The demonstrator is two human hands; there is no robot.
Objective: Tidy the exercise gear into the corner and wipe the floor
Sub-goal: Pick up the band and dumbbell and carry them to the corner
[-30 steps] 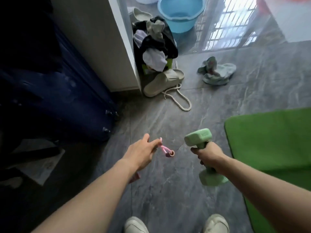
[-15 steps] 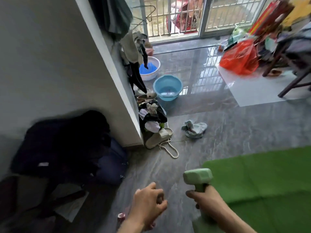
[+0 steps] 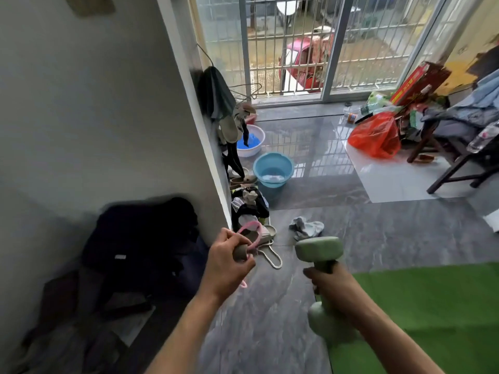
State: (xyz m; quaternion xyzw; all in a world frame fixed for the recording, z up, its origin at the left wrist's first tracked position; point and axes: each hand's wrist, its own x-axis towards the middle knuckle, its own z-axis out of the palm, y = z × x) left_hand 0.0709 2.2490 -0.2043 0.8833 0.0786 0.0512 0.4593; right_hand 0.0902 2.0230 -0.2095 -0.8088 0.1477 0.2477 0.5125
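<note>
Your right hand (image 3: 330, 283) has its fingers curled round the dumbbell (image 3: 322, 284) bar, a head jutting each side, while your left hand (image 3: 229, 261) grips a grey handle (image 3: 241, 251), its pink band (image 3: 249, 233) looping above them.

1. A pale wall (image 3: 94, 117) fills the left of the frame.
2. A grey marbled floor (image 3: 391, 233) spreads across the centre, glossy with daylight.
3. A barred sliding glass door (image 3: 310, 44) spans the top.
4. A dark wooden chair (image 3: 459, 168) stands at right.
</note>
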